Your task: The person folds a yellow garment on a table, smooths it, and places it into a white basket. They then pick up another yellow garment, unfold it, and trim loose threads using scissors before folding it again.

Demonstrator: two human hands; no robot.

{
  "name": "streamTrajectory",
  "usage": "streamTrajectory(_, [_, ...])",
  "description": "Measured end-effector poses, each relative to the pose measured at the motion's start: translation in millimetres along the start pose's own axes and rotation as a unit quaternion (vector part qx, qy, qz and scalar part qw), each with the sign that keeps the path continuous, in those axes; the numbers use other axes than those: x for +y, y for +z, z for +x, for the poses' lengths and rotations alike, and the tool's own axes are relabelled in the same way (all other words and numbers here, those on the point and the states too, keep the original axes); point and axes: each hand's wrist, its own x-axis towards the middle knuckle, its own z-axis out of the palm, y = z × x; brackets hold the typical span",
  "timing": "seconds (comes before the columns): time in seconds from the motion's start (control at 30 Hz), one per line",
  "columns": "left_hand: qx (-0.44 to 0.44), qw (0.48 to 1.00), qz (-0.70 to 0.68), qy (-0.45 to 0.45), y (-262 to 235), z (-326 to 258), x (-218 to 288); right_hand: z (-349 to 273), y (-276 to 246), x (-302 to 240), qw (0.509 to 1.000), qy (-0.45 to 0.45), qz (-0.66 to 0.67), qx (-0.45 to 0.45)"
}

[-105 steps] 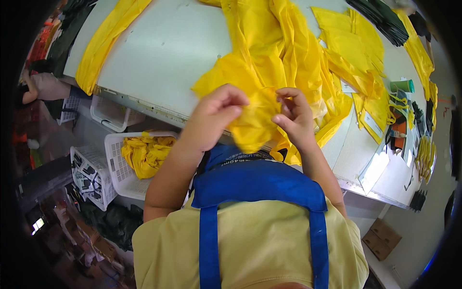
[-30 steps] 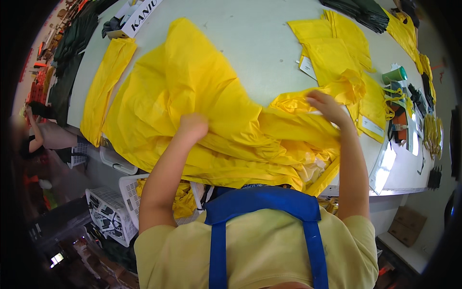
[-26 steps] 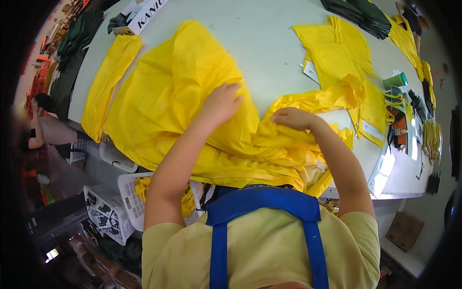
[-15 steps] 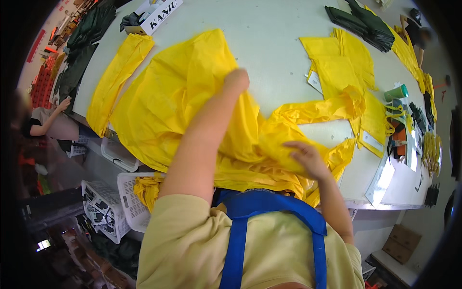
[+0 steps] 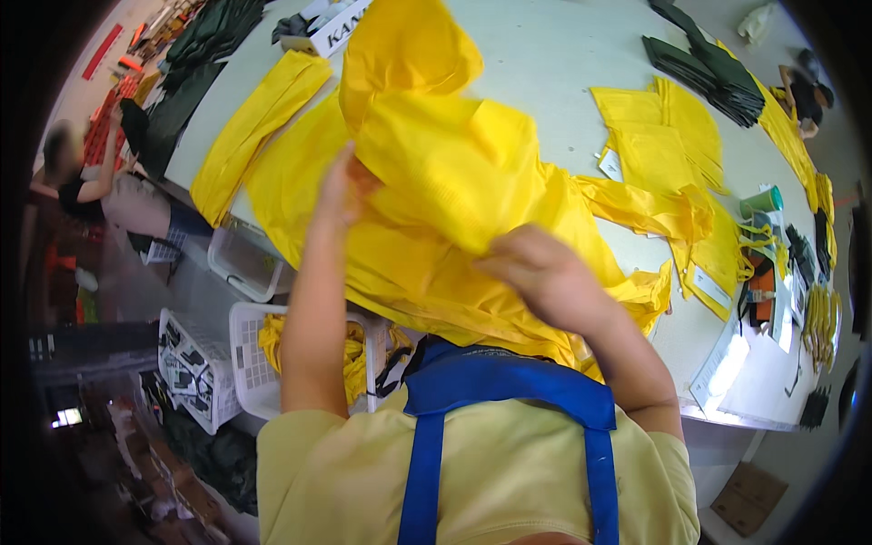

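Yellow was splashed across the near side of the pale table (image 5: 545,54): there a glossy, crumpled garment (image 5: 436,173) was spread, its middle lifted in a billowing fold, one sleeve-like length stretched to the right. At the fold's left edge the left hand (image 5: 338,195) was set, blurred and partly covered by cloth; whether anything was gripped could not be told. Over on the right, the fold's lower corner was pinched by the bent, nearly closed fingers of the right hand (image 5: 545,277)! Farther right, flat yellow pieces (image 5: 654,136) were stacked, with dark green bundles (image 5: 708,77) laid beyond. Below the table, more yellow cloth (image 5: 354,363) was heaped in a white plastic basket (image 5: 254,359).
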Motion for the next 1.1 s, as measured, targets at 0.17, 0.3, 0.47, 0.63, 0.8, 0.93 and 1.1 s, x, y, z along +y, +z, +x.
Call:
streamTrajectory(0.17, [0.045, 0.96, -0.275, 0.034, 7, -43, -86, -50, 101, -5, 0.979, 0.006, 0.077, -0.191])
streamTrajectory(0.3, [0.123, 0.961, -0.196, 0.153, -14, -68, -77, -90, 82, 2, 0.979, 0.154, 0.008, -0.135])
streamTrajectory(0.47, [0.08, 0.971, -0.176, 0.142, -54, -78, -76, -178, 61, 58, 0.923, 0.319, -0.138, -0.167])
streamTrajectory(0.63, [0.031, 0.963, -0.233, 0.128, -61, -78, -70, -150, 37, -5, 0.75, 0.381, -0.118, -0.528])
streamTrajectory(0.8, [-0.005, 0.978, -0.137, 0.159, -61, -91, -64, 41, 80, -18, 0.944, 0.244, 0.054, -0.217])
streamTrajectory(0.93, [-0.087, 0.984, -0.103, 0.114, -66, -93, -53, 178, 143, 4, 0.994, 0.015, 0.063, -0.09])
streamTrajectory(1.1, [0.031, 0.986, -0.116, 0.113, -75, -97, -58, 220, 146, 39, 0.925, 0.072, 0.055, -0.369])
